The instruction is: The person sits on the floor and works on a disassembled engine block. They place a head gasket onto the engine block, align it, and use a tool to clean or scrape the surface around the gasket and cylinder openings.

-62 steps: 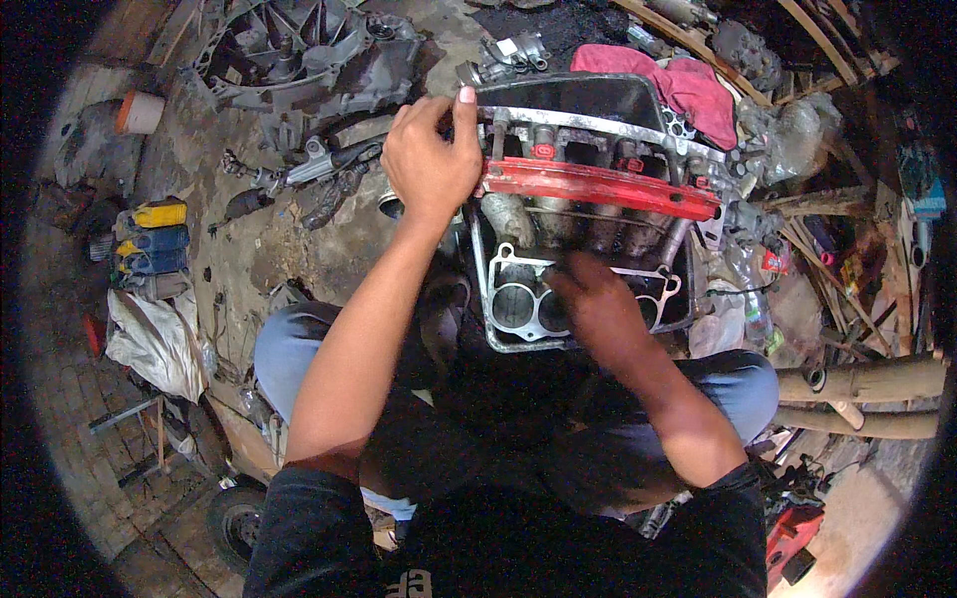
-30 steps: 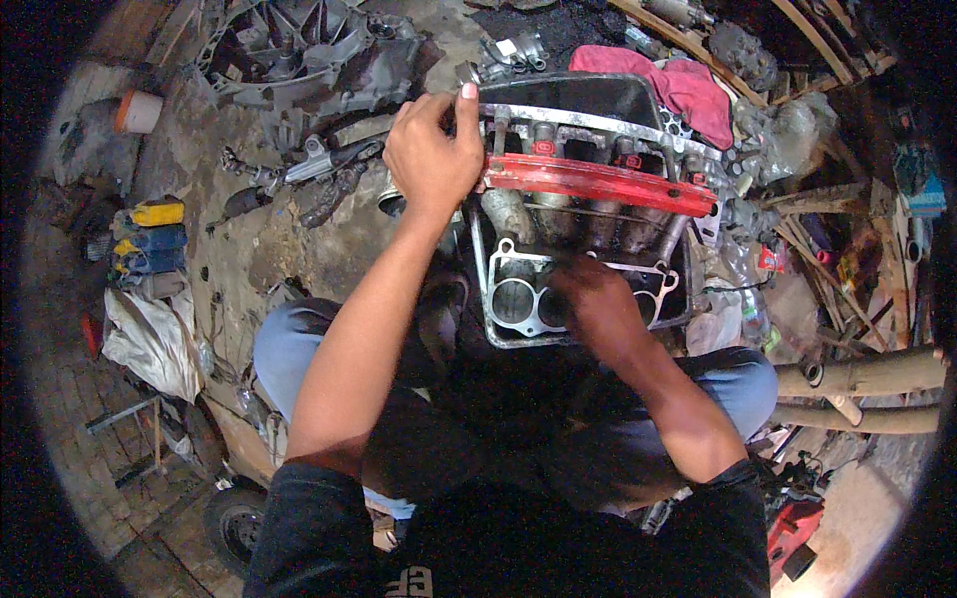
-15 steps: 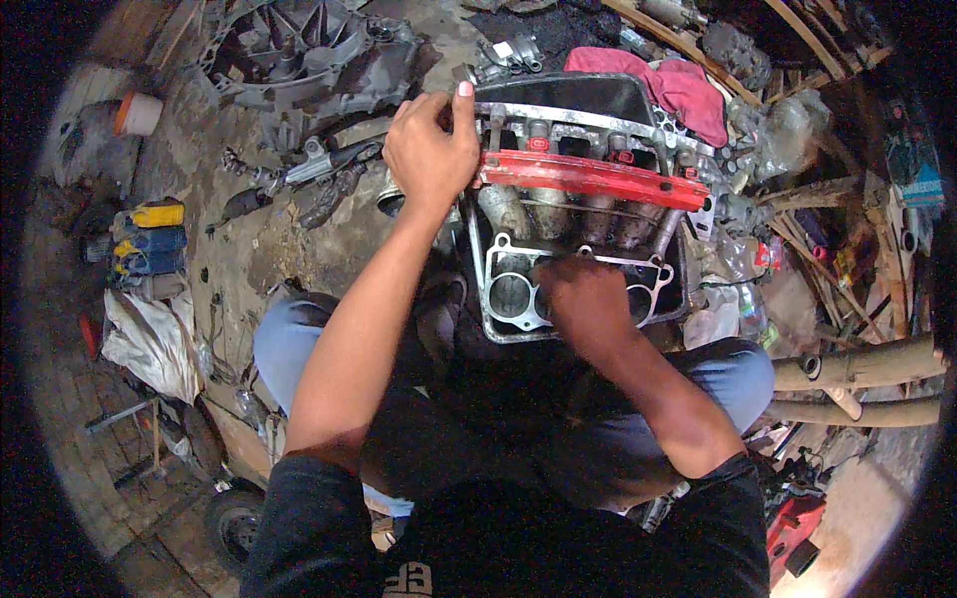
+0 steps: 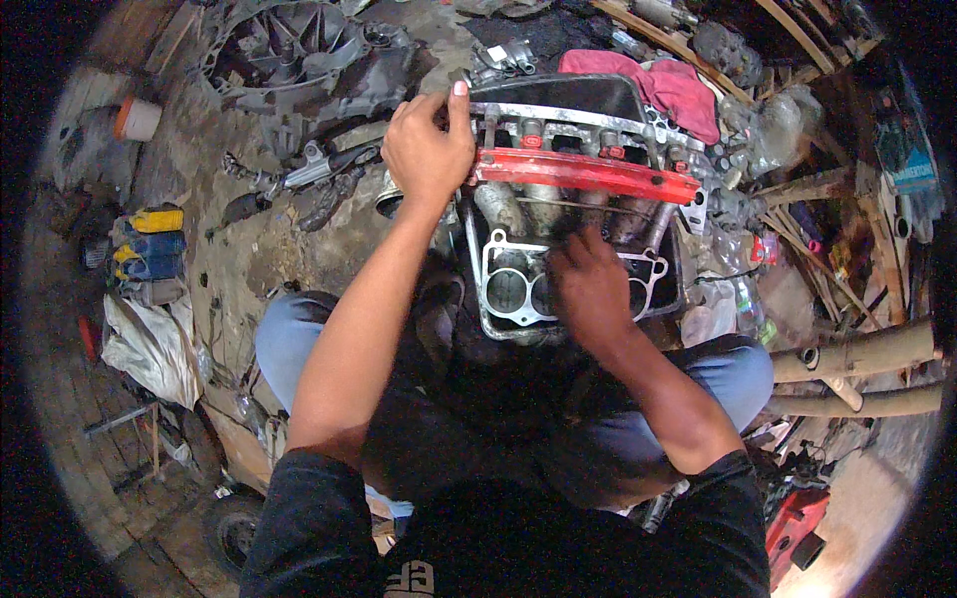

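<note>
An intake manifold [image 4: 568, 189] with a red rail [image 4: 588, 174] across it and a grey flange with round bores [image 4: 508, 289] rests between my knees. My left hand [image 4: 427, 149] grips the manifold's upper left corner, thumb up against its top edge. My right hand [image 4: 590, 284] lies on the flange, fingers bent down onto it and covering some bores. Whether it holds a small tool or part is hidden under the fingers.
A pink rag [image 4: 663, 85] lies behind the manifold. A large grey casing [image 4: 289, 60] and loose metal parts [image 4: 299, 184] sit on the dirty floor at the upper left. Yellow and blue items [image 4: 150, 244] lie at far left, two pipes [image 4: 857, 369] at right.
My right hand has shifted slightly on the flange. The left hand keeps its grip on the manifold's corner and the manifold stays in place.
</note>
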Motion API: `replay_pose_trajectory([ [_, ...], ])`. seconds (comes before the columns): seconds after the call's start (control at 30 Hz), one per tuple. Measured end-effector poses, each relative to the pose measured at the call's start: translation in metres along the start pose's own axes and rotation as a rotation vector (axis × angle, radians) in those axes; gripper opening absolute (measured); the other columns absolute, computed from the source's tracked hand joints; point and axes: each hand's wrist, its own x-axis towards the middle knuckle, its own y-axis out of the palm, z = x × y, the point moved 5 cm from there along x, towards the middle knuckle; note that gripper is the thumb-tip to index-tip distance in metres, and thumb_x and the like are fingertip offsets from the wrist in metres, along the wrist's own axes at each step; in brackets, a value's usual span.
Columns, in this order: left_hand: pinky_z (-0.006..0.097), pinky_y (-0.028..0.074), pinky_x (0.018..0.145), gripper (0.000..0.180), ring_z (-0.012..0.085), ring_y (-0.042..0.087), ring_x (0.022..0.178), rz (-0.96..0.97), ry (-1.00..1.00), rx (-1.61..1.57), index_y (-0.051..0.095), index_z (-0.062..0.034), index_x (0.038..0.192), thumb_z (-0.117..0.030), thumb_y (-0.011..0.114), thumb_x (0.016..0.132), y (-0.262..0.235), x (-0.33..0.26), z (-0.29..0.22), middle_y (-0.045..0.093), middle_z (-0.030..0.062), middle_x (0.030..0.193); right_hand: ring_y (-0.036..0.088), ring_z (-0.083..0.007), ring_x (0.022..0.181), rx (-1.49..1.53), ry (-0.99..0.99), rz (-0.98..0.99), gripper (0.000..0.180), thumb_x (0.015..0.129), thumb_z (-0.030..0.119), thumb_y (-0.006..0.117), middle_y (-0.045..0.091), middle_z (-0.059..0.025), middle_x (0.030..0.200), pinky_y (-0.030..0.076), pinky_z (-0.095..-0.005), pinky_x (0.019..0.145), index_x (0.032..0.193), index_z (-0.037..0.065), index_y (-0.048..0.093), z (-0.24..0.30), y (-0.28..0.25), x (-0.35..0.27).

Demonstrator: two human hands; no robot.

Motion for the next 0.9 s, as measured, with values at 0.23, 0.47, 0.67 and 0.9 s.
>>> replay_pose_trajectory([
  [0.23, 0.047, 0.053, 0.085, 0.048, 0.0409, 0.072, 0.091, 0.024, -0.028, -0.002, 0.078, -0.0016, 0.094, -0.047, 0.062, 0.098, -0.001, 0.001, 0.0, 0.075, 0.0217, 0.096, 0.061, -0.0387, 0.109, 0.025, 0.011, -0.108, 0.023, 0.071, 0.006, 0.067, 0.067, -0.0226, 0.1, 0.056, -0.049, 0.088, 0.092, -0.003, 0.071, 0.0, 0.001, 0.003],
  [0.47, 0.047, 0.053, 0.084, 0.048, 0.041, 0.072, 0.09, 0.023, -0.024, -0.007, 0.077, -0.0013, 0.093, -0.046, 0.062, 0.098, -0.001, 0.001, 0.0, 0.074, 0.0223, 0.095, 0.062, -0.0365, 0.102, 0.042, 0.059, -0.001, 0.018, 0.069, 0.007, 0.068, 0.067, -0.019, 0.093, 0.055, -0.0479, 0.084, 0.086, -0.001, 0.068, 0.006, 0.001, 0.006],
  [0.67, 0.047, 0.053, 0.084, 0.047, 0.0411, 0.071, 0.09, 0.02, -0.004, -0.013, 0.077, -0.0006, 0.093, -0.045, 0.063, 0.097, -0.001, 0.001, -0.001, 0.074, 0.0225, 0.095, 0.061, -0.0349, 0.095, 0.036, 0.011, -0.092, 0.013, 0.069, 0.007, 0.069, 0.063, -0.0149, 0.089, 0.055, -0.0459, 0.078, 0.08, 0.003, 0.063, 0.004, 0.011, 0.0],
  [0.9, 0.048, 0.053, 0.082, 0.047, 0.0418, 0.071, 0.089, -0.013, -0.002, -0.019, 0.077, -0.0008, 0.094, -0.046, 0.062, 0.097, -0.002, 0.0, 0.001, 0.073, 0.0226, 0.093, 0.061, -0.0339, 0.097, 0.06, 0.002, -0.127, 0.017, 0.066, 0.007, 0.072, 0.063, -0.0145, 0.089, 0.056, -0.0457, 0.078, 0.082, 0.004, 0.064, 0.005, 0.007, 0.001],
])
